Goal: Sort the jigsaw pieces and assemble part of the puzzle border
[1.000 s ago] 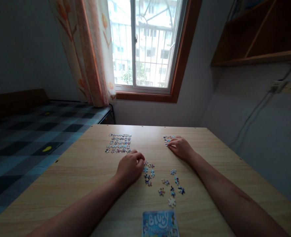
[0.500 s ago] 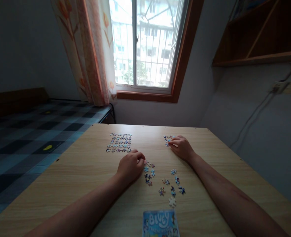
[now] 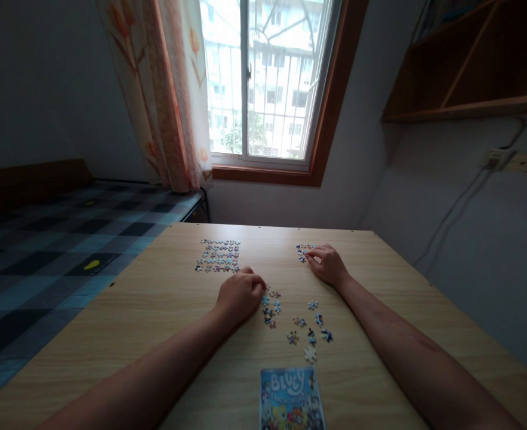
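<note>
My right hand [image 3: 329, 264] reaches to the far side of the table, thumb and forefinger closed on a jigsaw puzzle piece at the edge of a small group of pieces [image 3: 302, 248]. Part of that group is hidden behind the fingers. Resting on the wood, my left hand [image 3: 240, 294] has its fingers curled in; whatever they may hold is out of sight. Its fingertips lie beside a loose cluster of puzzle pieces [image 3: 270, 312]. Beyond it, several rows of pieces [image 3: 218, 255] are laid out at the far left.
More loose pieces [image 3: 311, 337] are scattered between my forearms, one pale side up [image 3: 310, 355]. A blue "Bluey" box [image 3: 287, 394] lies at the near edge of view. The wooden table [image 3: 124, 334] stands by a bed [image 3: 124, 230], below a window [image 3: 272, 89].
The view has tipped slightly downward, so more of the box shows. My right hand stays by the small group with its fingers slightly shifted. My left hand remains by the loose cluster.
</note>
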`<state>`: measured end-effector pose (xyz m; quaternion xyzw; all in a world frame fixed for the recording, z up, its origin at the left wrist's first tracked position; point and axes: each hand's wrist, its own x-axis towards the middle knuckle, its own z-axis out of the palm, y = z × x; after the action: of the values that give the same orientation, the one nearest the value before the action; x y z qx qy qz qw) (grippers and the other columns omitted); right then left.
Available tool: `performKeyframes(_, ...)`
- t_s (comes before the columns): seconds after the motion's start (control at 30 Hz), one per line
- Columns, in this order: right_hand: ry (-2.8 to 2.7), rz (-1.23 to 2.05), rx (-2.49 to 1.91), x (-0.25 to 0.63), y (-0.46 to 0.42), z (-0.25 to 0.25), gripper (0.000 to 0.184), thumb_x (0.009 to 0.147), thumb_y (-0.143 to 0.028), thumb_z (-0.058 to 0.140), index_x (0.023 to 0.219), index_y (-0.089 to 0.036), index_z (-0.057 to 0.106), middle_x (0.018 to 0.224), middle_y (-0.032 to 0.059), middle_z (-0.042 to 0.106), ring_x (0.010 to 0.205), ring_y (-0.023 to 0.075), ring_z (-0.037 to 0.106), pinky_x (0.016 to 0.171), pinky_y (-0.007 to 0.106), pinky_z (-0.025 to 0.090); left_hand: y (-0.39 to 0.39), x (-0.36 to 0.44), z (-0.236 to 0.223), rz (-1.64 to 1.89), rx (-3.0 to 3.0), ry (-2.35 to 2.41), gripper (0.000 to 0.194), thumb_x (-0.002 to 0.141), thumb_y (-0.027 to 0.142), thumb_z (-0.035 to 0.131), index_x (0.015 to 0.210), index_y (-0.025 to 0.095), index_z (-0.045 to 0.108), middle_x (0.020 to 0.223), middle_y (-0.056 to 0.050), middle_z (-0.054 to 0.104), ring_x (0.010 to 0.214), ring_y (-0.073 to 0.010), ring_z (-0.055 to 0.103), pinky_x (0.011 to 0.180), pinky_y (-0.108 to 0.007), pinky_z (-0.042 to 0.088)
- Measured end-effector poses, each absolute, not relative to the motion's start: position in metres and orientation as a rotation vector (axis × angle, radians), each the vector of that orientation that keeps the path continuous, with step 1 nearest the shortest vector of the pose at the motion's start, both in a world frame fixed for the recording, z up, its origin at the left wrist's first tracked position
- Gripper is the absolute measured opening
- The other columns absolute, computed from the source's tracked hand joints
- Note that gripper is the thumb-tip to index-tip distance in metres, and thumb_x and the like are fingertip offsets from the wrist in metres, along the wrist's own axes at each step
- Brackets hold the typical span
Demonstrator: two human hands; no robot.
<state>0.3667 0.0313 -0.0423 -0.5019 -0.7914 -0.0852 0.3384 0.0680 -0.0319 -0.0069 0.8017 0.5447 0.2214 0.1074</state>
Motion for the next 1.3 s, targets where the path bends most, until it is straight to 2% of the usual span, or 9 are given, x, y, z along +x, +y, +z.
performKeyframes(0.23,-2.042,-0.292,-1.490,0.363,0.030,-0.043,0.021,0.095,-0.025,0.056,0.089,-0.020,0.076,0.095,0.0088,0.073,0.094,0.0250,0.060,0.091,0.036,0.044,-0.033,0.069,-0.005,0.578,2.443,1.558,0.029,0.089,0.026,0.051,0.097,0.030,0.079,0.100,-0.002,0.068,0.081,-0.0180,0.064,0.073,-0.029,0.045)
performKeyframes(0.4,-2.041,-0.292,-1.509,0.346,0.007,-0.044,0.023,0.090,-0.019,0.060,0.107,-0.023,0.075,0.102,0.0086,0.070,0.102,0.0257,0.056,0.094,0.037,0.043,-0.032,0.070,-0.008,0.578,2.532,1.457,0.031,0.091,0.027,0.050,0.105,0.032,0.078,0.098,-0.004,0.067,0.085,-0.0193,0.063,0.078,-0.030,0.046)
performKeyframes(0.47,-2.089,-0.242,-1.433,0.337,-0.007,-0.044,0.030,0.088,-0.015,0.059,0.114,-0.023,0.073,0.106,0.0084,0.069,0.105,0.0261,0.054,0.096,0.039,0.042,-0.031,0.071,-0.010,0.584,2.589,1.395,0.035,0.090,0.023,0.048,0.110,0.032,0.076,0.098,-0.005,0.067,0.089,-0.0204,0.062,0.083,-0.031,0.046)
performKeyframes(0.67,-2.303,0.023,-1.079,0.323,-0.032,-0.038,0.037,0.087,-0.010,0.053,0.112,-0.026,0.075,0.108,0.0048,0.069,0.101,0.0226,0.056,0.094,0.037,0.044,-0.029,0.072,-0.012,0.557,2.700,1.215,0.041,0.091,0.020,0.043,0.121,0.027,0.071,0.102,-0.007,0.066,0.100,-0.0237,0.059,0.095,-0.037,0.044)
performKeyframes(0.77,-2.375,0.041,-1.091,0.324,-0.030,-0.036,0.042,0.088,-0.014,0.052,0.123,-0.028,0.070,0.121,0.0048,0.066,0.111,0.0244,0.055,0.101,0.042,0.040,-0.026,0.072,-0.014,0.600,2.644,1.255,0.043,0.091,0.020,0.041,0.124,0.024,0.068,0.105,-0.008,0.067,0.101,-0.0237,0.060,0.097,-0.037,0.044)
performKeyframes(0.9,-2.464,0.041,-1.140,0.324,-0.027,-0.037,0.040,0.097,-0.026,0.047,0.132,-0.035,0.064,0.143,0.0033,0.054,0.134,0.0286,0.042,0.111,0.049,0.031,-0.023,0.070,-0.015,0.668,2.525,1.320,0.041,0.089,0.016,0.040,0.115,0.021,0.072,0.108,-0.008,0.067,0.100,-0.0224,0.062,0.095,-0.035,0.046)
performKeyframes(1.0,-2.401,0.031,-1.194,0.323,-0.029,-0.038,0.035,0.101,-0.030,0.043,0.123,-0.037,0.070,0.144,0.0012,0.054,0.137,0.0282,0.039,0.112,0.050,0.029,-0.025,0.070,-0.014,0.659,2.542,1.312,0.038,0.088,0.017,0.042,0.110,0.022,0.073,0.106,-0.007,0.067,0.099,-0.0229,0.062,0.095,-0.035,0.046)
performKeyframes(1.13,-2.174,-0.066,-1.350,0.326,-0.030,-0.038,0.036,0.102,-0.031,0.042,0.095,-0.030,0.078,0.137,0.0022,0.059,0.135,0.0270,0.041,0.110,0.049,0.031,-0.029,0.069,-0.011,0.647,2.583,1.285,0.038,0.089,0.016,0.041,0.109,0.021,0.072,0.104,-0.008,0.067,0.100,-0.0234,0.062,0.095,-0.036,0.046)
performKeyframes(1.3,-2.102,-0.210,-1.473,0.339,-0.024,-0.037,0.018,0.089,-0.039,0.068,0.080,-0.024,0.073,0.137,0.0080,0.058,0.135,0.0315,0.038,0.107,0.053,0.030,-0.029,0.068,-0.011,0.643,2.568,1.283,0.036,0.089,0.015,0.041,0.109,0.021,0.071,0.106,-0.008,0.067,0.100,-0.0225,0.061,0.096,-0.036,0.046)
